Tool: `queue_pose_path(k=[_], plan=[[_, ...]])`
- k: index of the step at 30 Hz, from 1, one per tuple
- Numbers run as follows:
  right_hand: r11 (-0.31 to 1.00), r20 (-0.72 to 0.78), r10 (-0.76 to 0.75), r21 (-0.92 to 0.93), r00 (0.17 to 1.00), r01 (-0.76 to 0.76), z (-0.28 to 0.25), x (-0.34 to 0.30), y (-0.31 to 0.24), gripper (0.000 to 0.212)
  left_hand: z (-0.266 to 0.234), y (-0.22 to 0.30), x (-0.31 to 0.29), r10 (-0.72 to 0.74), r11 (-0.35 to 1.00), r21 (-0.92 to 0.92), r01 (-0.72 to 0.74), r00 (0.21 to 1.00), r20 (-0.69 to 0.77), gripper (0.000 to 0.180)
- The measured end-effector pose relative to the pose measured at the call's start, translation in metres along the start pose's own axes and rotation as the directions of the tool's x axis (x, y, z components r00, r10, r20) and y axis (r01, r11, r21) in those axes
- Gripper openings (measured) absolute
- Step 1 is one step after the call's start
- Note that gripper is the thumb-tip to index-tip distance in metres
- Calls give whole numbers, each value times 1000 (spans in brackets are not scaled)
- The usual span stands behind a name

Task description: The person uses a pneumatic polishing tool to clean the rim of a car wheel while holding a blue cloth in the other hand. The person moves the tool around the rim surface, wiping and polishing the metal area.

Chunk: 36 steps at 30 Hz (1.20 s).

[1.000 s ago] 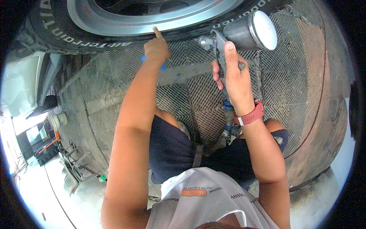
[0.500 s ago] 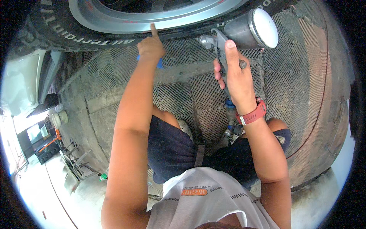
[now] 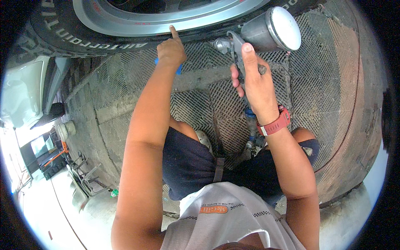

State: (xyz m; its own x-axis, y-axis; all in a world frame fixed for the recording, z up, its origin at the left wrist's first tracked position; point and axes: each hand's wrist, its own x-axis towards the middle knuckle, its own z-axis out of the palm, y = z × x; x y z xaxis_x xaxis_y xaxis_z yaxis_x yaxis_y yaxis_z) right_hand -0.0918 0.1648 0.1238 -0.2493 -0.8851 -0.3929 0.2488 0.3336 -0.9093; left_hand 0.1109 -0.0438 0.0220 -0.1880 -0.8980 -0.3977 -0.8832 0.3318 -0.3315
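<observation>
My left hand (image 3: 171, 51) reaches to the tyre (image 3: 89, 46), its index finger stretched out with the tip at the silver wheel rim (image 3: 137, 27). The other fingers are curled in, and a blue object (image 3: 179, 69) shows at both sides of the hand, mostly hidden under it. My right hand (image 3: 257, 77) is wrapped round the handle of a spray gun (image 3: 238, 46). Its metal cup (image 3: 259, 34) with a white lid tilts to the right, close to the tyre. The nozzle points left. Below the handle hangs a fitting with blue rings (image 3: 251, 121).
Ribbed matting (image 3: 325, 83) covers the floor, with a thin dark red hose (image 3: 357, 87) curving along the right. A white vehicle body panel (image 3: 25, 91) stands at the left. Farther back there are a metal-framed chair (image 3: 85, 177) and a small green item (image 3: 114, 192).
My left fingertip has slid a little to the right along the rim, and the blue object has moved with the hand. The spray gun has shifted slightly left.
</observation>
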Motion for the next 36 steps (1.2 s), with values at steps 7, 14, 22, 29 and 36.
queue_pose_path(k=[7,14,22,29,36], plan=[[1000,-30,-20,12,999,21,-1,1,0,65,-16,9,-7,48,998,25,-49,998,47,115],[1000,14,-6,13,1000,6,1,-4,-4,66,-5,-2,1,-5,1000,-6,5,999,-34,115],[999,-28,-8,47,1000,9,-2,-3,-6,63,-6,29,1,90,994,-56,-90,996,3,116],[998,-64,4,61,998,-1,-10,-3,-7,65,-28,56,-3,106,992,-76,-105,994,12,122],[996,-88,-20,83,996,28,-22,-1,-7,63,-12,66,15,109,970,-216,-108,994,-7,116]])
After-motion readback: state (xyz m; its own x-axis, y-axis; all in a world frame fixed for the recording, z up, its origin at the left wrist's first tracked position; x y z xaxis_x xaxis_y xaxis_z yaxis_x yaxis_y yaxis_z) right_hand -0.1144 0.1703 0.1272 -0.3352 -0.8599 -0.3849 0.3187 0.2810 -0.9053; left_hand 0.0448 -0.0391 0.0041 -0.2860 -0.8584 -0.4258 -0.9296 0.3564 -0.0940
